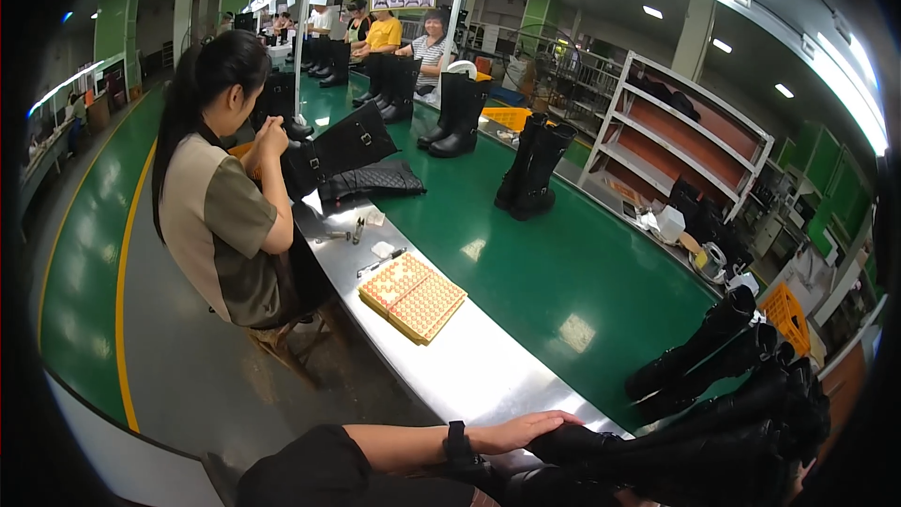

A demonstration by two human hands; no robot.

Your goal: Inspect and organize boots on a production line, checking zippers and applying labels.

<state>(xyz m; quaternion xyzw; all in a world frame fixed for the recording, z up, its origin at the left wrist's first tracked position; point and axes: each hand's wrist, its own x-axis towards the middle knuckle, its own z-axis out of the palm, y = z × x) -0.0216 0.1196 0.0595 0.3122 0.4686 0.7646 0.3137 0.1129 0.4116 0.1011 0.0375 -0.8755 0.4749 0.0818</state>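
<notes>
A black boot [572,444] lies sideways at the lower edge, its shaft running toward the right among other dark boots. My left hand [526,430] is laid over its foot end, fingers curving along the top, with a black band on the wrist. Of my right hand [802,475], only a bit of skin shows at the far right, beside the dark shafts; its fingers are hidden. Several black boots [694,343] stand or lean close together just beyond, on the green belt's right side.
A yellow tray of small round pieces [413,298] rests on the metal ledge [469,357]. To the left, a seated co-worker [225,178] handles something near buckled boots [352,145]. A pair of boots [535,169] stands on the green belt [526,258]. Orange crates and shelves line the right.
</notes>
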